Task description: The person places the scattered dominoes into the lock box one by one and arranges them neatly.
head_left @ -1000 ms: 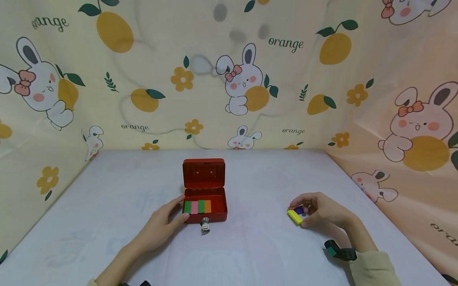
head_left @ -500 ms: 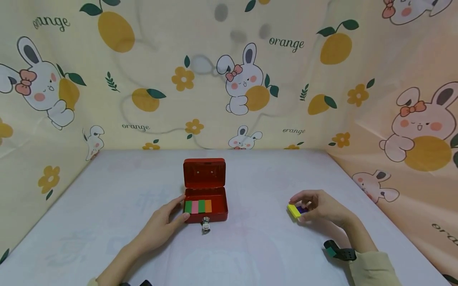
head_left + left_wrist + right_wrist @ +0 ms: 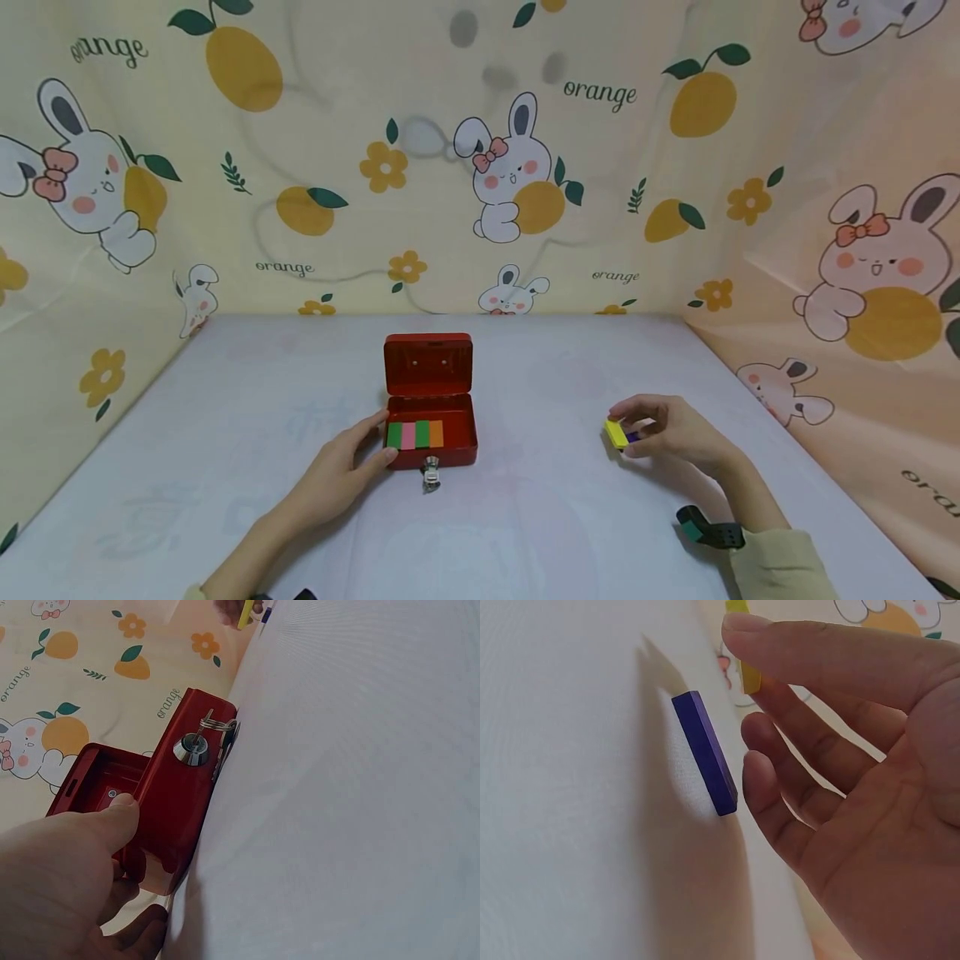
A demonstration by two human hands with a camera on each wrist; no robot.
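Observation:
A small red metal cash box [image 3: 432, 458] stands on the table with its lid raised. Inside it, a green, a pink, another green and an orange block [image 3: 436, 433] form a row on the left. My left hand [image 3: 341, 467] grips the box's left side, its thumb at the front corner, as the left wrist view confirms. On the right, my right hand [image 3: 678, 433] pinches a yellow block [image 3: 615, 433] between thumb and fingers, lifted off the table. Beneath that hand lies a purple block [image 3: 705, 754], apart from the fingers in the right wrist view.
Keys on a ring [image 3: 217, 726] hang from the lock [image 3: 191, 750] at the box's front. White cloth covers the table [image 3: 525, 517]. Printed curtains [image 3: 420, 83] with rabbits and oranges enclose the back and both sides.
My right hand has turned the yellow block and raised it away from the purple one, which stays on the table. My left hand and the box have kept their place.

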